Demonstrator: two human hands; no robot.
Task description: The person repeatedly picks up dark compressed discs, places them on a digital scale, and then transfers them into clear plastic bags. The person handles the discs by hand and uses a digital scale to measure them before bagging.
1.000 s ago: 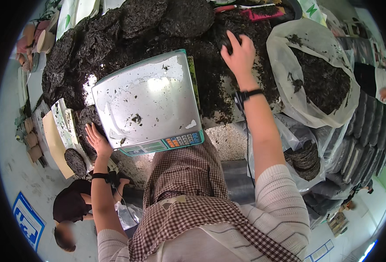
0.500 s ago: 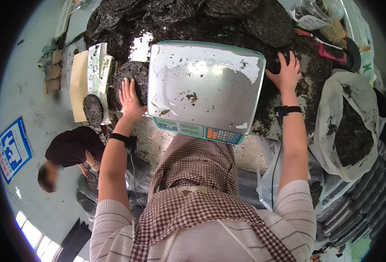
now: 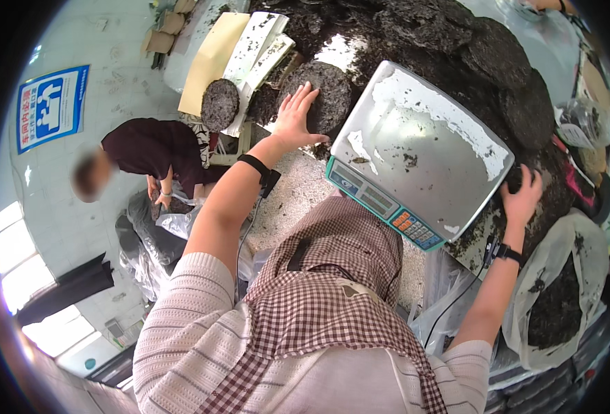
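Observation:
My left hand (image 3: 297,125) lies with spread fingers on a dark, round, flaky cake (image 3: 326,96), which looks like dried seaweed. The cake is just left of a digital weighing scale (image 3: 422,148). The scale's steel pan, with peeling white film and a few dark crumbs, bears no cake. A teal-edged keypad and display face me. On the scale's far right side, my right hand (image 3: 524,199) has its fingers apart and slightly bent beside dark loose flakes. A dark patch shows between thumb and fingers; whether it is gripped, I cannot tell.
Large dark cakes (image 3: 422,31) are heaped behind the scale. A smaller round cake (image 3: 220,105) lies by cardboard strips (image 3: 215,58) at left. A clear bag of dark flakes (image 3: 557,297) stands at right. Farther left, a person (image 3: 156,155) bends over plastic bags.
The view has turned, so the scale now appears tilted and farther right. My left hand stays on the round cake; the right hand's fingers are more bent beside the scale.

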